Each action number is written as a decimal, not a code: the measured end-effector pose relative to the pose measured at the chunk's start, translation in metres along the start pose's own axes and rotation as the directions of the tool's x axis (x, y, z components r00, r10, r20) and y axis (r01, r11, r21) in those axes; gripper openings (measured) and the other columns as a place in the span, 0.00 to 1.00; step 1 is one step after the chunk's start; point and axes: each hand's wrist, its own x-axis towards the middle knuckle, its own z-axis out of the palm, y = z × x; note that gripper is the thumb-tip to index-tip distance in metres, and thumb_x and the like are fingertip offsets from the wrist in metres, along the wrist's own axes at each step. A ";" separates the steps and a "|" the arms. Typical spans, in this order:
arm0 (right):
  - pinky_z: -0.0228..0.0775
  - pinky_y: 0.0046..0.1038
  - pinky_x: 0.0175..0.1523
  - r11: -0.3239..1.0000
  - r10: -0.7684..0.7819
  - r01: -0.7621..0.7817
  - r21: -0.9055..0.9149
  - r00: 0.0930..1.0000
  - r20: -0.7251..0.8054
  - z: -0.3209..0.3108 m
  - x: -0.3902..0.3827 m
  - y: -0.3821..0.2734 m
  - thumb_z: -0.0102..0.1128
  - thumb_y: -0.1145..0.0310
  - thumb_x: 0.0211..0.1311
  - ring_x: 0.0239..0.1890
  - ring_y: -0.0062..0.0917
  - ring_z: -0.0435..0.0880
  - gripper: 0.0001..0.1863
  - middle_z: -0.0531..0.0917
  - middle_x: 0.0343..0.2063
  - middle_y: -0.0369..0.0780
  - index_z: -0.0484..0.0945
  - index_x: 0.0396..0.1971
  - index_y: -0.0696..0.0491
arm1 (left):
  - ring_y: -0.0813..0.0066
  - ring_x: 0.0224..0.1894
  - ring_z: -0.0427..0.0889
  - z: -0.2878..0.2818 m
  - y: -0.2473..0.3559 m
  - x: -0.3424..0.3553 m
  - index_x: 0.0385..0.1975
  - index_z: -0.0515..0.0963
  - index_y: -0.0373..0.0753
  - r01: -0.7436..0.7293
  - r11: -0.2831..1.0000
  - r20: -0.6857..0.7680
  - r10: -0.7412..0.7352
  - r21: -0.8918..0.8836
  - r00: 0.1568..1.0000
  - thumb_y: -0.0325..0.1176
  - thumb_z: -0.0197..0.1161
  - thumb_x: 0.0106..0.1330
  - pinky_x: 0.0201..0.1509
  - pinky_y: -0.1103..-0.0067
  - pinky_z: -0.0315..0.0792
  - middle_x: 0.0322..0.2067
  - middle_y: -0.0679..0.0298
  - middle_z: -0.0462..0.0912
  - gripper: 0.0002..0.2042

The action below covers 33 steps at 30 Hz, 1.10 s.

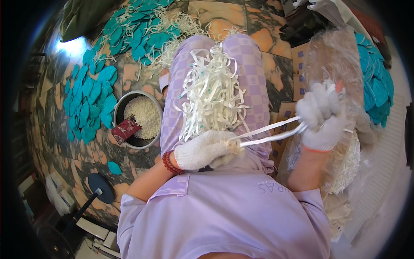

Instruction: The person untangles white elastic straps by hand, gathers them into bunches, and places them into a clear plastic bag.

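Note:
Both my hands wear white knitted gloves. My left hand (205, 150) is closed over the near edge of my lap, pinching the ends of a white flat strap (272, 137). Two lengths of this strap stretch taut to the right. At their other end my right hand (321, 114) is wrapped round the strap, raised beside my right knee; one fingertip pokes out bare. Across my thighs lies a loose heap of white straps (211, 93), some with small teal ends. Folds of the gloves hide how the strap sits inside each fist.
Teal flat pieces (89, 98) are spread on the marble floor at left, with more teal pieces (374, 77) at right. A metal pot (117, 113) holds white pellets (146, 114) and a red patterned packet (126, 131). Clear plastic (330, 56) covers cardboard at right. A round black base (101, 188) stands lower left.

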 end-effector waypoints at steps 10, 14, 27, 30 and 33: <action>0.53 0.18 0.15 0.922 -0.307 0.342 -0.181 0.932 0.193 0.043 -0.021 -0.036 0.45 0.57 0.75 0.10 0.13 0.56 0.26 0.63 0.13 0.32 0.61 0.12 0.44 | 0.80 0.24 0.73 -0.006 -0.023 0.008 0.40 0.75 0.36 -0.146 0.952 -0.163 0.105 -0.268 0.981 0.41 0.53 0.72 0.28 0.84 0.66 0.25 0.66 0.75 0.13; 0.51 0.20 0.17 0.688 -0.530 0.538 -0.486 0.831 0.169 0.040 -0.036 -0.037 0.50 0.63 0.68 0.12 0.15 0.61 0.16 0.69 0.16 0.34 0.71 0.17 0.48 | 0.84 0.25 0.70 -0.005 -0.024 0.009 0.40 0.77 0.38 -0.192 0.925 -0.160 0.146 -0.329 0.976 0.43 0.53 0.73 0.30 0.85 0.63 0.24 0.70 0.73 0.14; 0.74 0.33 0.32 -0.612 0.171 0.311 -0.727 0.950 0.262 -0.078 0.001 0.076 0.59 0.73 0.57 0.28 0.35 0.82 0.16 0.80 0.26 0.39 0.80 0.47 0.49 | 0.89 0.18 0.57 0.002 -0.005 -0.009 0.44 0.77 0.34 -0.154 0.977 -0.205 0.122 -0.149 0.971 0.43 0.54 0.73 0.22 0.87 0.51 0.24 0.74 0.69 0.16; 0.75 0.31 0.34 -0.523 0.123 0.259 -0.812 0.966 0.228 -0.064 -0.003 0.074 0.63 0.73 0.56 0.28 0.34 0.82 0.10 0.82 0.28 0.41 0.80 0.39 0.52 | 0.88 0.22 0.60 0.002 0.005 -0.014 0.46 0.77 0.36 -0.185 0.979 -0.255 0.157 -0.089 0.954 0.41 0.53 0.74 0.27 0.90 0.57 0.23 0.76 0.63 0.14; 0.74 0.26 0.34 -0.323 0.042 0.106 -0.940 0.994 0.097 -0.034 -0.013 0.063 0.65 0.76 0.54 0.26 0.30 0.81 0.08 0.83 0.28 0.41 0.80 0.35 0.55 | 0.88 0.24 0.62 -0.002 0.012 -0.018 0.49 0.76 0.35 -0.101 0.994 -0.402 0.082 -0.028 0.912 0.37 0.60 0.69 0.30 0.90 0.60 0.25 0.76 0.66 0.14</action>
